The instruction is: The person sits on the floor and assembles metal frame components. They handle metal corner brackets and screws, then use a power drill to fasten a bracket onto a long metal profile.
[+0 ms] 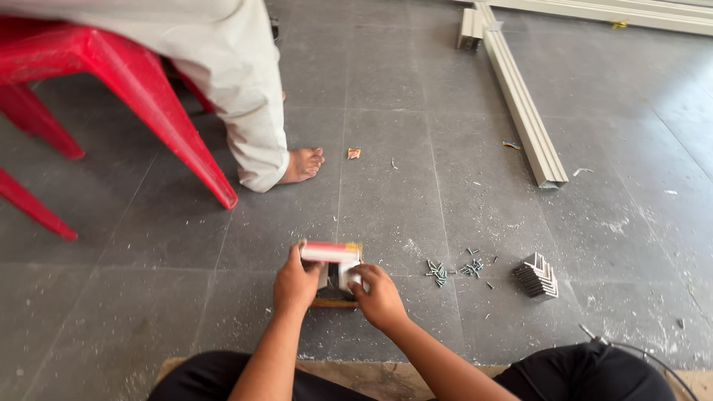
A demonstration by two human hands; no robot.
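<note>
Low in the view, between two dark-clad knees, both forearms are stretched forward over the grey tiled floor (148,297). Just beyond them, a small white block with a red upper edge (330,252) is held by the left hand (295,284), whose grip is closed on the block's left end, thumb in front and fingers behind. The block's long axis runs left to right, almost level, so that its free end points toward the right hand (379,297). That hand is set a little lower and just beside it, its fingers pinched together on a small pale metal piece (347,276) directly beneath the block's right half; whether block and piece touch cannot be told. Under both hands a dark flat base with a wooden edge (334,302) is partly seen. The left hand is the nearer to the block; the right is the nearer to the piece.

Close to the right, loose short screws (453,270) are scattered on the floor, and just past them a stack of grey angle brackets (536,276) is set. Dust and shavings are strewn about. Further off, a long pale metal channel (523,111) is laid running away, and to the left a red plastic chair (111,82) is stood, with another person's bare foot (303,163) planted beside it.
</note>
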